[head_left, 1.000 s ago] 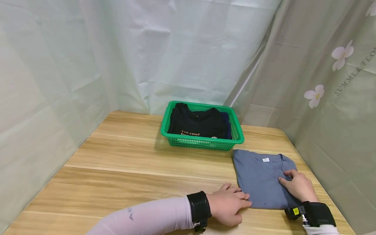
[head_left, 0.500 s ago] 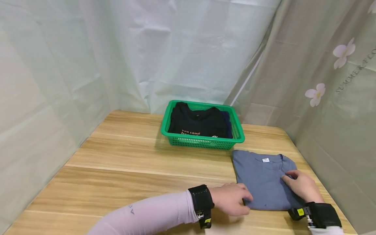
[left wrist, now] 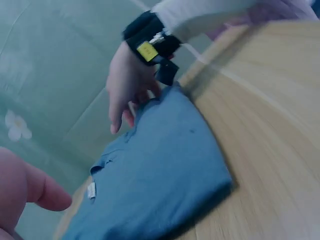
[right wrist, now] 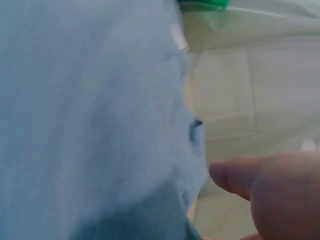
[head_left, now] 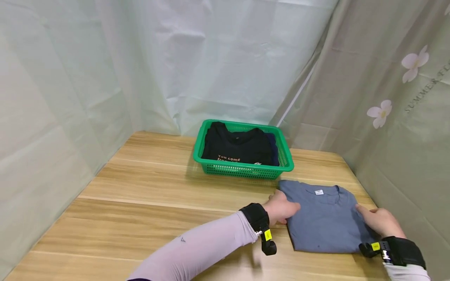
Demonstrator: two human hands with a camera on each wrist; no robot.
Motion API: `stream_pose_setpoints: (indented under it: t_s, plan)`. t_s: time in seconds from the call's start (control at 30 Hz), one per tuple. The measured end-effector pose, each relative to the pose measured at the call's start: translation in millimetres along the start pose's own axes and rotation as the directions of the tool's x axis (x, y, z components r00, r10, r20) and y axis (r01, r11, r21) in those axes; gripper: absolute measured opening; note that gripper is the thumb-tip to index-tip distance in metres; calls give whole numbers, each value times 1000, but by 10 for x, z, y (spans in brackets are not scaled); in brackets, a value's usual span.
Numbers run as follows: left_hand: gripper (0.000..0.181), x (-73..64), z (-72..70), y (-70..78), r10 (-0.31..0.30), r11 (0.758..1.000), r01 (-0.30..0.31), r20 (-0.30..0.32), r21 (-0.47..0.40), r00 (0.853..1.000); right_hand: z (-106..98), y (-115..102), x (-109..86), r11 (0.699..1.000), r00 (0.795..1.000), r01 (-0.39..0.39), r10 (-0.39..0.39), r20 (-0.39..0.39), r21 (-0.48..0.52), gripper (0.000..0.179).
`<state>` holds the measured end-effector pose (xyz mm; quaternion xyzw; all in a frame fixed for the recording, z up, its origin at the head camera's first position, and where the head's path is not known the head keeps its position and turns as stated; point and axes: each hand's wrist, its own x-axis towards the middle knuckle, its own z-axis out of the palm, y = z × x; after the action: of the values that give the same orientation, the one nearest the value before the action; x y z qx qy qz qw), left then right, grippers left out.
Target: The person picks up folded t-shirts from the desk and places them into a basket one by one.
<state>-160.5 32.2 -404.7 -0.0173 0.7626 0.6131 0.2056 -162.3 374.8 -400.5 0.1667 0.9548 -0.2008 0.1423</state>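
A folded blue-grey T-shirt [head_left: 325, 222] lies on the table, its neckline with a white label toward the back. My left hand [head_left: 281, 207] is at its left edge, thumb stretched over the cloth and the other fingers along the side. In the left wrist view, that thumb [left wrist: 47, 192] is straight. At the opposite edge is my right hand [head_left: 381, 220], thumb at the cloth and fingers lowered beside it. The left wrist view also shows the right hand [left wrist: 125, 85] reaching down at the shirt's edge. In the right wrist view, the right thumb [right wrist: 235, 172] points at the shirt edge.
A green perforated basket [head_left: 242, 170] behind the T-shirt holds a folded black printed T-shirt [head_left: 239, 146] and a dark blue garment [head_left: 273, 148]. Pale curtains [head_left: 225, 66] hang around the wooden table [head_left: 147, 187]. A wrist camera [head_left: 268, 246] hangs below the left wrist.
My left hand has moved from the shirt's front left corner back along its left edge. My right hand has shifted off the shirt's top to its right edge.
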Motion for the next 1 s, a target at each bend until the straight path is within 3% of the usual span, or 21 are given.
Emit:
stream_pose_setpoints:
  t_s: [0.1,0.2,0.27,0.37,0.5,0.63,0.7,0.8,0.93,1.0]
  plan:
    - [61,64,30,6,-31,981,35,20,-193,999,-30,11,15,998,998,-1,-4,70,69,106]
    - [33,122,35,-3,-47,948,61,52,-313,998,-59,5,6,991,988,-28,8,154,130,117]
    - [21,164,40,-25,-42,938,64,72,-341,997,-68,9,-5,988,981,-39,10,193,149,121]
    - [16,210,50,-86,-23,946,54,99,-318,995,-61,17,-36,983,973,-53,12,229,176,125]
    - [29,235,53,-165,25,965,12,139,-261,990,-26,37,-65,970,969,-62,2,247,236,124]
    - [52,238,34,-172,67,956,-8,191,-293,979,-25,62,-60,953,968,-44,-34,249,300,117]
    - [63,226,17,-158,66,953,2,214,-303,975,-37,89,-47,958,970,-9,-61,235,288,109]
    - [74,210,6,-160,48,954,26,237,-300,970,-36,151,-4,928,963,-12,-89,254,372,99]
    - [78,216,15,-197,49,954,24,234,-299,971,-7,223,33,896,954,-43,-94,284,442,91]
    - [78,228,27,-217,56,947,17,219,-320,974,-1,237,26,896,956,-44,-91,280,441,91]
